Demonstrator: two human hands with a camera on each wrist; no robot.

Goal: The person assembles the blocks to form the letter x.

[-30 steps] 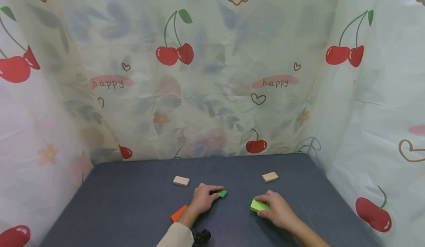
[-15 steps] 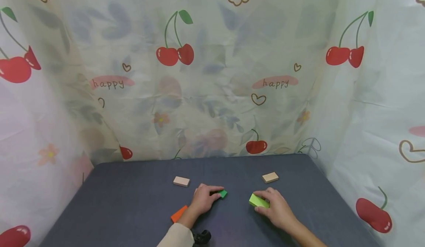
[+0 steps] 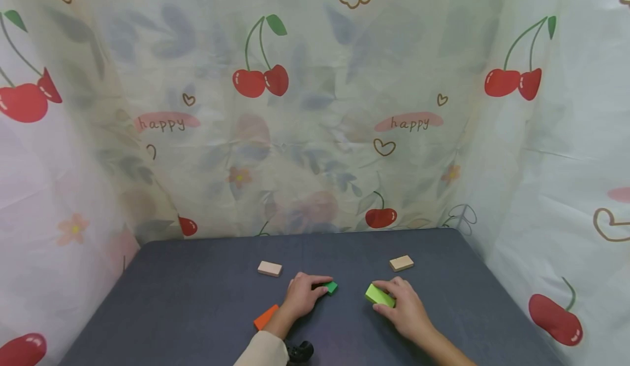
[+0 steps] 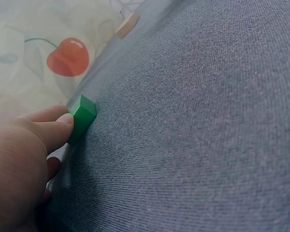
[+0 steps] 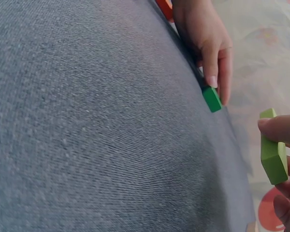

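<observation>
My left hand pinches a dark green block between thumb and fingers, low at the tabletop; the hand covers the block's near end. To its right, my right hand grips a light green rectangular block by its long sides, thumb on one face and fingers on the other. In the head view that light green block is tilted, with a shadow on the cloth below it. An orange block lies beside the left wrist, partly hidden by the forearm.
Two pale wooden blocks lie farther back on the dark cloth-covered table: one block at left, another block at right. A black object sits by the left sleeve. A cherry-patterned curtain encloses the table's back and sides.
My right hand has moved a little left and away from me with the light green block, toward the dark green one. The left hand and its block have stayed in place.
</observation>
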